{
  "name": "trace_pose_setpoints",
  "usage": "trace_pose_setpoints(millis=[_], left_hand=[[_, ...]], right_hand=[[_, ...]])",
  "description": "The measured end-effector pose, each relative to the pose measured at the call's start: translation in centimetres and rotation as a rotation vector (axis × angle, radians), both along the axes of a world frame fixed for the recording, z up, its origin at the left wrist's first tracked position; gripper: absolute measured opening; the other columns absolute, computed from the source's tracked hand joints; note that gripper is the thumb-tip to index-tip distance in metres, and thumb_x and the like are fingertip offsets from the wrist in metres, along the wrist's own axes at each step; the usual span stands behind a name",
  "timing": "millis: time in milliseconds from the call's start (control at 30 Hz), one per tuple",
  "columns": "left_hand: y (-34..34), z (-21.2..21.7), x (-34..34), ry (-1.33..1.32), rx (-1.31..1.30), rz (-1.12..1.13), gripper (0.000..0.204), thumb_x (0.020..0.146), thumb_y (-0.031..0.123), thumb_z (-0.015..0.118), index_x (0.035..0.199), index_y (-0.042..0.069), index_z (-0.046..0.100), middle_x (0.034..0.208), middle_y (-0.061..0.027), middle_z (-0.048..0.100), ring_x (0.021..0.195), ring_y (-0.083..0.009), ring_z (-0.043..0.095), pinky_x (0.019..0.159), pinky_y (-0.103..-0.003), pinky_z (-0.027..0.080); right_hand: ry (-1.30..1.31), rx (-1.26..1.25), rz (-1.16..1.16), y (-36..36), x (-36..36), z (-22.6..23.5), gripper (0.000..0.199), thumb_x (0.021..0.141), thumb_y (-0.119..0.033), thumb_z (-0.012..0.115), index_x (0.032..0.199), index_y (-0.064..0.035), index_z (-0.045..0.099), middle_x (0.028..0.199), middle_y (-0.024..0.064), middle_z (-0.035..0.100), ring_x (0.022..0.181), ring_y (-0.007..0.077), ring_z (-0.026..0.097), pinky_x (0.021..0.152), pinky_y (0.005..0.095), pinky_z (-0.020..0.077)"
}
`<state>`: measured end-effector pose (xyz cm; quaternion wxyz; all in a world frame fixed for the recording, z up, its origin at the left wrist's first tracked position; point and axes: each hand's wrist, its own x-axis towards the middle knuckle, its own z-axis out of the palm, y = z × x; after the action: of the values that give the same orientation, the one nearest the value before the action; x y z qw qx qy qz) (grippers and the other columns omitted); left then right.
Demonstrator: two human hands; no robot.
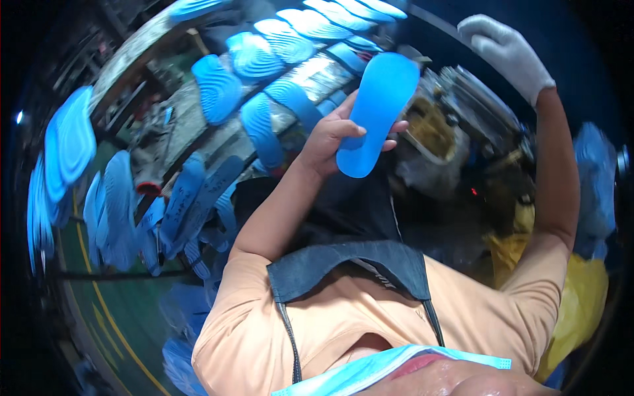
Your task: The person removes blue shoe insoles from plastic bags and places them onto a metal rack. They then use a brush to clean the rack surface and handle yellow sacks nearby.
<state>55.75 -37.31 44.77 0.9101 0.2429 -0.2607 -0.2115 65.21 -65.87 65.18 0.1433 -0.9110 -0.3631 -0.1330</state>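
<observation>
My bare left hand (pixel 330 135) grips a blue insole (pixel 380 112) out in front of my apron, its thumb on the smooth face and its fingertips showing past the far edge. At the upper right, my right hand (pixel 505 53) wears a white glove and reaches up beside a dark panel. Its gloved fingers are curled and close together; whatever they hold, if anything, is hidden. Several more blue insoles (pixel 284 41) with ridged faces lie in rows beyond my left hand.
More blue insoles (pixel 119 204) hang on a rack at the left, above a green floor (pixel 125 310) with yellow lines. Machinery (pixel 482 99) and a container lined with clear plastic (pixel 429 138) stand between my arms. A yellow bag (pixel 578 303) lies by my right elbow.
</observation>
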Motion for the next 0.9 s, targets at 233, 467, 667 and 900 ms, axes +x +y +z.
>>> trace_pose_setpoints(millis=[233, 467, 667, 900], left_hand=[[-10.8, 1.3, -1.9, 0.069, -0.021, -0.272, 0.08, 0.077, -0.008, 0.047, 0.151, 0.007, 0.019, 0.137, -0.0254, 0.042, 0.125, -0.0463, 0.05, 0.094, -0.053, 0.053], [-14.3, -1.8, 2.5, 0.295, 0.242, -0.235, 0.036, 0.089, 0.009, 0.05, 0.121, -0.006, 0.049, 0.117, -0.0216, 0.057, 0.109, -0.036, 0.061, 0.088, -0.051, 0.055], [-8.5, -6.4, 4.4, 0.159, 0.85, 0.201, 0.045, 0.091, 0.025, 0.06, 0.129, 0.003, 0.053, 0.113, -0.0144, 0.061, 0.104, -0.0253, 0.059, 0.091, -0.041, 0.048], [7.1, -10.2, 4.8, 0.022, 2.068, 1.051, 0.057, 0.086, 0.032, 0.058, 0.132, 0.001, 0.047, 0.135, -0.0249, 0.05, 0.125, -0.0414, 0.048, 0.103, -0.053, 0.038]], right_hand=[[0.053, 0.092, -0.318, -5.4, -5.4, 2.3, 0.026, 0.084, -0.014, 0.058, 0.106, -0.0022, 0.067, 0.1, 0.0082, 0.07, 0.094, 0.017, 0.063, 0.086, 0.0299, 0.0494], [-0.019, -0.213, -0.281, -6.8, -1.9, -0.2, 0.031, 0.085, -0.025, 0.058, 0.108, -0.0061, 0.067, 0.105, 0.0159, 0.069, 0.1, 0.0316, 0.065, 0.088, 0.0382, 0.0504], [0.566, 0.041, 0.015, -12.3, 8.0, -5.5, 0.022, 0.083, -0.004, 0.05, 0.098, -0.0039, 0.066, 0.085, 0.004, 0.061, 0.079, 0.0153, 0.057, 0.075, 0.0293, 0.0483], [0.791, -0.214, -0.454, -6.6, 6.6, -3.9, 0.034, 0.082, -0.027, 0.063, 0.111, -0.0092, 0.069, 0.089, 0.002, 0.066, 0.075, 0.0148, 0.06, 0.065, 0.0308, 0.0487]])
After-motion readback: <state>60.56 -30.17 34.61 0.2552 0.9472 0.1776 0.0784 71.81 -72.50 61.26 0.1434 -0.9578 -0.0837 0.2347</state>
